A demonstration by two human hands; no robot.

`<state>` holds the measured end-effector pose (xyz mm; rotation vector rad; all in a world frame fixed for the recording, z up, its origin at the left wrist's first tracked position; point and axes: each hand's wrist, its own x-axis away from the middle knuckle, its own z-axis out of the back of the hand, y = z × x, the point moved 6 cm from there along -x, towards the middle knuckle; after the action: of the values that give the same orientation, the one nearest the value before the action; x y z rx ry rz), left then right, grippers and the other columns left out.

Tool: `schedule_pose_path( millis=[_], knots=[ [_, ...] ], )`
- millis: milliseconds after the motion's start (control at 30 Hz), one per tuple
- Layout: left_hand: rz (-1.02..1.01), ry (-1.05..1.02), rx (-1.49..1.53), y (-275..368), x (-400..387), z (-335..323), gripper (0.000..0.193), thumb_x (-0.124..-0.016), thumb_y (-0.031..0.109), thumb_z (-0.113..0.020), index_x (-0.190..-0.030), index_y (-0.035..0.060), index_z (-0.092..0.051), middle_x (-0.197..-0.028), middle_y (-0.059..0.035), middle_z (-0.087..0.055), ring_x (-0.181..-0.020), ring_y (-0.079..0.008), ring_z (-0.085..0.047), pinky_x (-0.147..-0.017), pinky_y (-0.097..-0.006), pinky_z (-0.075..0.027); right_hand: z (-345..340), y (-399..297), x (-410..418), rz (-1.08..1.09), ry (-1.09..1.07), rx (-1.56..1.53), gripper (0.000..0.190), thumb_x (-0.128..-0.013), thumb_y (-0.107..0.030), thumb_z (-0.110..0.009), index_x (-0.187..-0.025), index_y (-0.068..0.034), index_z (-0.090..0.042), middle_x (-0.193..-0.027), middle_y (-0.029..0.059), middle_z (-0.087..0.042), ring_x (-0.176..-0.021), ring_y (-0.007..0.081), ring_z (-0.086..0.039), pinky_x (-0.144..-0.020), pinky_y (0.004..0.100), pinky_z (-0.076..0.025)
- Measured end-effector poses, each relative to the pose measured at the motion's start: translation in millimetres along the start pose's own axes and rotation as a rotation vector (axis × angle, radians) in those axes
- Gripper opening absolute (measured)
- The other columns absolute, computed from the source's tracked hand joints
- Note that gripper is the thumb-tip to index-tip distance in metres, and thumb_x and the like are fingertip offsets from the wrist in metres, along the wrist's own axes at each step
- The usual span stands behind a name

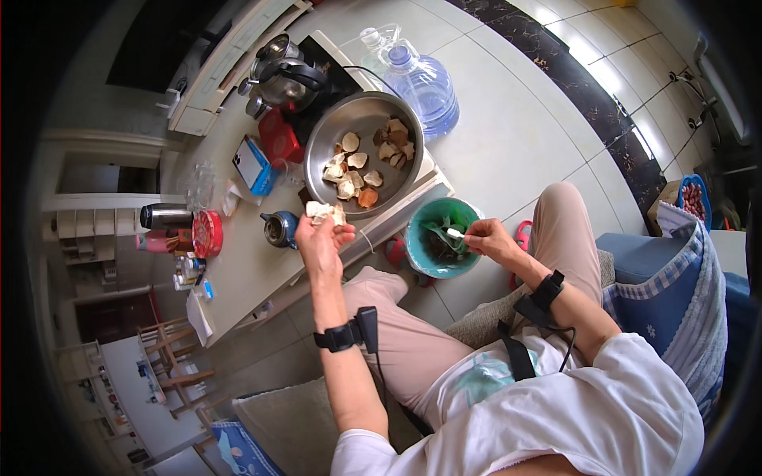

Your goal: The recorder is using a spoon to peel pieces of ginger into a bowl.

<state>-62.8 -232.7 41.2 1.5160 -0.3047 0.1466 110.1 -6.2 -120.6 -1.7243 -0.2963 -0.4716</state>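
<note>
Several pale dried slices (321, 211) are gripped in my left hand (321, 241), raised beside the near rim of a wide steel basin (315, 178). Inside the basin lie two groups of dried pieces: cream and orange slices (351, 178) on one side, browner curled pieces (394, 143) on the other. My right hand (491, 239) pinches a small white piece (455, 234) between thumb and fingers; what it is cannot be made out. It is over a green bin (417, 238) with a plastic liner and dark scraps at the bottom.
A small blue teapot (281, 229) without a lid stands near my left hand. Farther along the table (244, 268) are a tissue pack (256, 166), a red box (280, 137), a glass kettle (289, 83) and a red round tin (207, 233). Large water bottles (422, 89) stand on the floor.
</note>
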Motion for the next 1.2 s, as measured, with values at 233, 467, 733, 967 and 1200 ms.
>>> schedule_pose_path(
  millis=[233, 467, 733, 967, 1200],
  knots=[
    [-0.070, 0.039, -0.390, 0.8, -87.9, 10.9, 0.019, -0.087, 0.004, -0.041, -0.097, -0.0026, -0.056, -0.084, -0.0097, -0.059, -0.069, -0.0177, -0.062, -0.049, -0.0265, -0.053, 5.6, -5.1, -0.7, -0.057, 0.021, -0.100, 0.010, -0.081, -0.009, -0.059, -0.078, 0.000, -0.061, -0.062, 0.0016, -0.057, -0.055, 0.0075, -0.050, -0.051, 0.0213, -0.040],
    [-0.714, 0.109, -1.395, 14.6, -105.2, -29.5, 0.023, -0.079, -0.002, -0.047, -0.100, -0.0048, -0.057, -0.103, -0.0190, -0.057, -0.095, -0.0375, -0.054, -0.085, -0.0390, -0.044, 6.9, -5.6, -2.7, -0.099, 0.012, -0.146, 0.010, -0.081, -0.010, -0.059, -0.075, -0.001, -0.060, -0.060, 0.0002, -0.055, -0.054, 0.0060, -0.047, -0.048, 0.0212, -0.036],
    [-0.608, 0.031, -1.795, -7.9, -109.2, -28.0, 0.042, -0.078, 0.006, -0.052, -0.120, 0.0066, -0.052, -0.144, -0.0107, -0.026, -0.136, -0.0289, -0.016, -0.105, -0.0578, -0.013, 0.5, -3.0, -5.7, -0.107, -0.006, -0.125, 0.012, -0.082, -0.011, -0.059, -0.076, -0.001, -0.060, -0.061, 0.0001, -0.054, -0.055, 0.0064, -0.047, -0.049, 0.0217, -0.036],
    [-0.438, -0.063, -1.751, -3.7, -103.8, -25.1, 0.043, -0.081, 0.014, -0.053, -0.123, 0.0091, -0.051, -0.147, -0.0077, -0.021, -0.137, -0.0274, -0.011, -0.105, -0.0598, -0.012, 0.3, -4.8, -6.0, -0.101, 0.004, -0.114, 0.012, -0.083, -0.011, -0.059, -0.077, -0.001, -0.060, -0.061, 0.0003, -0.055, -0.056, 0.0067, -0.047, -0.050, 0.0219, -0.037],
    [-0.525, -0.090, -1.599, 2.5, -105.4, -15.4, 0.042, -0.082, 0.015, -0.056, -0.123, 0.0066, -0.051, -0.144, -0.0107, -0.027, -0.135, -0.0287, -0.017, -0.107, -0.0521, -0.016, -0.9, -1.5, -7.3, -0.100, -0.014, -0.130, 0.011, -0.083, -0.011, -0.059, -0.078, -0.001, -0.060, -0.061, 0.0003, -0.055, -0.056, 0.0063, -0.047, -0.050, 0.0218, -0.036]
  ],
)
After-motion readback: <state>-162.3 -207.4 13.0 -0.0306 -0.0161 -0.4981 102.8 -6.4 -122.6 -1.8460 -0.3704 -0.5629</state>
